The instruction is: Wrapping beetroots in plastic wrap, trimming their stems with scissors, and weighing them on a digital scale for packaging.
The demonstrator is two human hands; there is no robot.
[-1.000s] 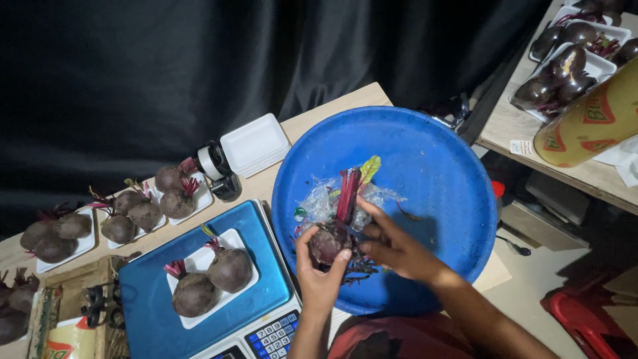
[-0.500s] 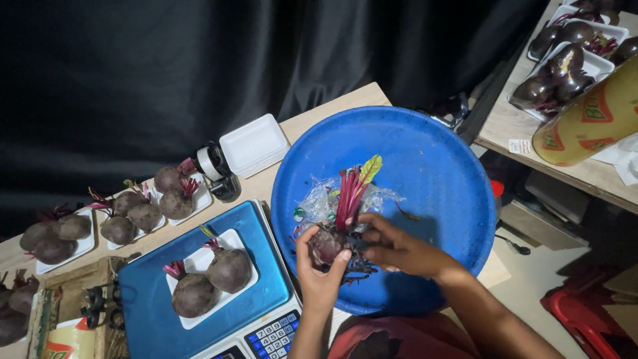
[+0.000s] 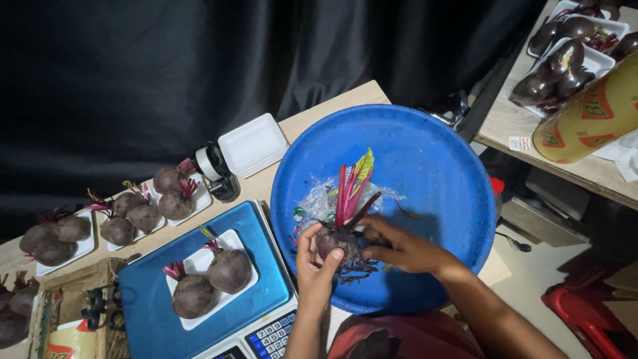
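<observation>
Beetroot [image 3: 335, 240] clamped between both hands [image 3: 359, 256] in blue basin [image 3: 438, 166], two beets on scale's white tray [image 3: 193, 266].

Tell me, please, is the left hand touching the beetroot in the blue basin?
Touching. The head view shows the left hand cupped against the beetroot over the blue basin, fingers wrapped on its side with no gap.

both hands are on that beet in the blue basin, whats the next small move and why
Probably pull or twist off the red stems. The left hand cups the beet and the right hand grips by its top, while the beets on the scale tray have only short stubs.
</observation>
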